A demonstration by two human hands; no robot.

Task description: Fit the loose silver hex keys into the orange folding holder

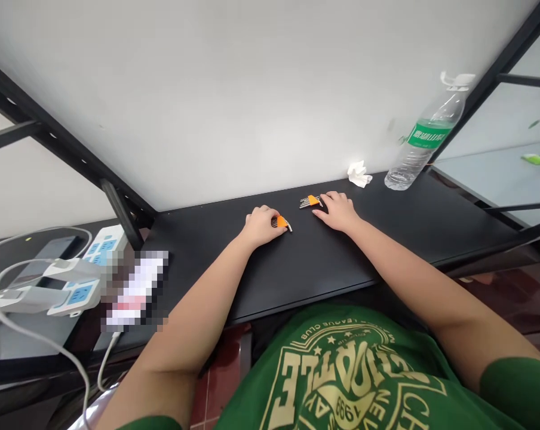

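Observation:
On the black tabletop lie two sets of L-shaped hex keys, each in an orange holder. My left hand (261,226) is closed around the nearer hex key set (282,222), thumb on the near side and fingers on the far side; its short bent ends stick out to the right. Part of that set is hidden by the hand. Farther back and to the right is the second hex key set (313,200), its long keys pointing left. My right hand (338,211) rests at its right end with thumb and fingers apart. Whether the fingertips touch it I cannot tell.
A clear water bottle (425,143) with a green label stands at the back right, beside crumpled white tissue (358,174). At left are a white power strip (84,275) with plugs and cables, and a blurred phone (135,289). Black metal frame bars (122,212) flank the black table (315,263).

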